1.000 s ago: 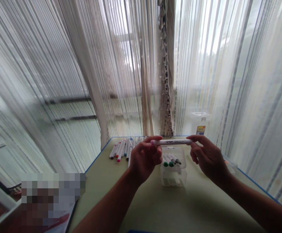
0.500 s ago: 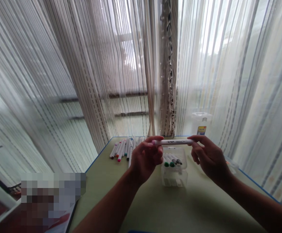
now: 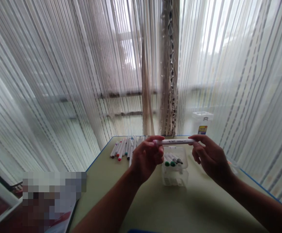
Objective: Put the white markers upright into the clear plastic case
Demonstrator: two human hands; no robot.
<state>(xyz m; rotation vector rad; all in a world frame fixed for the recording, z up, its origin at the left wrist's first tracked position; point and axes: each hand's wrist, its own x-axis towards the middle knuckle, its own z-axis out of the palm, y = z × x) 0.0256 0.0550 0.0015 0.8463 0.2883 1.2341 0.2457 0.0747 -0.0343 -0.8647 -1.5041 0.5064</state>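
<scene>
I hold a white marker (image 3: 174, 141) level above the table, one end in each hand. My left hand (image 3: 147, 158) pinches its left end, which has a pink cap. My right hand (image 3: 210, 158) pinches the right end with fingertips. Just below the marker stands a clear plastic box (image 3: 175, 176) with a few markers inside, their green and dark caps showing. A row of several loose markers (image 3: 124, 149) lies on the table to the left of my left hand.
The pale green table (image 3: 160, 200) has a blue edge and sits against sheer striped curtains. A clear container with a yellow label (image 3: 202, 123) stands at the back right. A clear lid (image 3: 233, 165) lies right of my right hand. A blurred patch covers the lower left.
Both hands and the marker have stayed almost in place. The camera has shifted slightly, so the curtains appear to have moved.
</scene>
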